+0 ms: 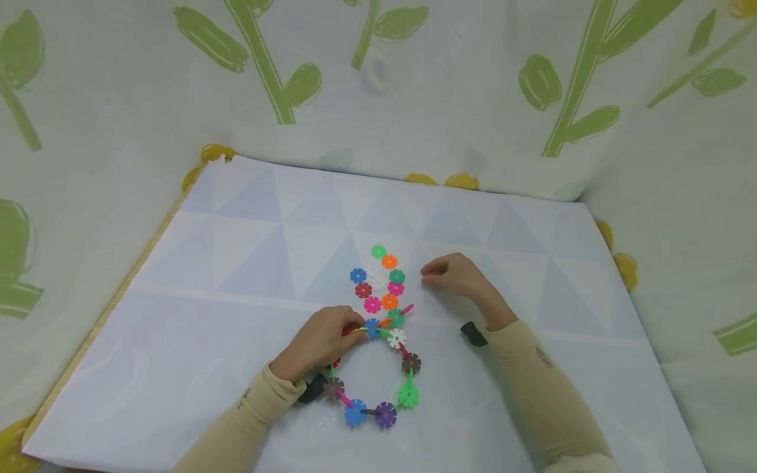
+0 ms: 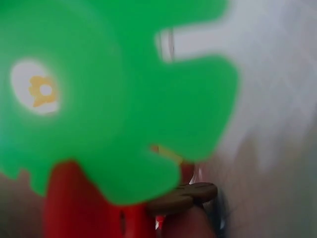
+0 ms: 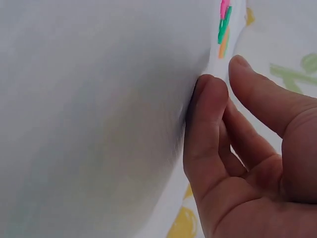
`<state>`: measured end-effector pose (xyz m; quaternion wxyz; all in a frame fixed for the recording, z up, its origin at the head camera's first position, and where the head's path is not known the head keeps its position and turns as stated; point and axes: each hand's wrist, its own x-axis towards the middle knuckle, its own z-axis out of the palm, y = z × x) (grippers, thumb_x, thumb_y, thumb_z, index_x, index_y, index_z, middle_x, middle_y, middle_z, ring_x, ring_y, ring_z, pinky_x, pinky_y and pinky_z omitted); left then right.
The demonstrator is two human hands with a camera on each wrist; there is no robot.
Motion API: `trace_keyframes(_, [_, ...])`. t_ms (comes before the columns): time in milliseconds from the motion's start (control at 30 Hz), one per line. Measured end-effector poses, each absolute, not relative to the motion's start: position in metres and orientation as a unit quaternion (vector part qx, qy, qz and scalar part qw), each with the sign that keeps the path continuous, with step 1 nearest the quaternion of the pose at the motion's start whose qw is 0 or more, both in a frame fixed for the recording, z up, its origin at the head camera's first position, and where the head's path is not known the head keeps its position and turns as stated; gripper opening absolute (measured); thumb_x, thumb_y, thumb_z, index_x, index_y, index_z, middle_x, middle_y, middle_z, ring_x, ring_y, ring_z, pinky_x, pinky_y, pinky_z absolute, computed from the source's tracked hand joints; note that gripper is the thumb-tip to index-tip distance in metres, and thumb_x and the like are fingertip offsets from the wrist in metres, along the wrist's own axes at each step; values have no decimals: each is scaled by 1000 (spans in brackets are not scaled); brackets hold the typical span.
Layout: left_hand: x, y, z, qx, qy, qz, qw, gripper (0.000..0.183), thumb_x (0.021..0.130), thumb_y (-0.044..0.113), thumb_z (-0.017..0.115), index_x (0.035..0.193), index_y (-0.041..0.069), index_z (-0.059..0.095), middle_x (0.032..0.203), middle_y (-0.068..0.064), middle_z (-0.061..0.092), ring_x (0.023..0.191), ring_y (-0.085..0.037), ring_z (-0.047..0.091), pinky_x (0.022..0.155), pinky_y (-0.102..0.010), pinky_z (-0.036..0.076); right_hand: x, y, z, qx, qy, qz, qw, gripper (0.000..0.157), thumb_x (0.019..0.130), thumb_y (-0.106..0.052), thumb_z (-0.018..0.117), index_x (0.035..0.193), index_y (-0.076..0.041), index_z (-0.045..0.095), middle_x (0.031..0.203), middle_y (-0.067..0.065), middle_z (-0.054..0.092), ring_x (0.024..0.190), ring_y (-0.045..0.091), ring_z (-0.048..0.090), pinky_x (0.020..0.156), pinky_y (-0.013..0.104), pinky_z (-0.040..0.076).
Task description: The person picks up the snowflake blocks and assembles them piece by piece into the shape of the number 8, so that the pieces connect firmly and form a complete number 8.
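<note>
Item: ring of interlocking discs [image 1: 408,395], multicoloured, slotted rims; lying on the near half of the surface, just in front of the person. Members include a white disc [image 1: 397,338], a purple disc [image 1: 386,414] and a blue disc [image 1: 355,412].

Handling (judged): light, stiff, smooth plastic, slightly slippery; not fragile disc by disc, but the slot joints may twist or pull loose. Best taken by a flat face close to a joint, with the neighbouring disc steadied.

Left hand [image 1: 322,338]: pinching the ring at its far left, thumb and fingers closed about the edge; exactly which disc is between them cannot be told. The left wrist view shows a blurred green disc [image 2: 124,99] close up.

Right hand [image 1: 458,276]: holding nothing visible; fingers loosely bent, thumb apart, raised beside the loose discs.

Loose discs [image 1: 389,261]: orange, pink, green, blue and red, beyond the ring, around a group of white discs [image 1: 375,279].

Surface [image 1: 207,387]: pale cover, blue triangle pattern.

Backdrop [image 1: 426,112]: pale hanging, green leaf print.

Markings: small dark print on each beige sleeve [image 1: 260,410], illegible; no brand or label readable.
</note>
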<state>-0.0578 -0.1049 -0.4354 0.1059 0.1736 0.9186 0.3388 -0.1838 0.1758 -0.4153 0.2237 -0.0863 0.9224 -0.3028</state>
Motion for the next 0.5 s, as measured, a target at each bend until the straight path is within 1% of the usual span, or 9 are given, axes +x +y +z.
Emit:
trace_keyframes(167, [-58, -106, -435, 168, 923, 331, 106, 19, 90, 24, 79, 103, 10, 79, 85, 6, 68, 73, -8, 53, 70, -25, 49, -188, 157, -414, -81, 925, -297, 224, 36, 91, -31, 78, 120, -9, 75, 121, 9, 73, 111, 27, 63, 98, 43, 54])
trace_keyframes(367, [-60, -106, -434, 165, 922, 331, 113, 19, 90, 25, 78, 103, 10, 79, 85, 5, 68, 74, -8, 53, 71, -27, 50, -192, 128, -412, -94, 936, -268, 209, 41, 87, -33, 82, 118, -8, 75, 117, 8, 75, 105, 24, 66, 92, 38, 57])
trace_keyframes(500, [-60, -103, -435, 160, 922, 330, 120, 19, 90, 25, 79, 103, 11, 79, 86, 5, 69, 74, -7, 54, 72, -27, 51, -192, 115, -414, -106, 944, -247, 192, 41, 84, -33, 84, 114, -6, 76, 111, 8, 76, 100, 23, 67, 89, 36, 58])
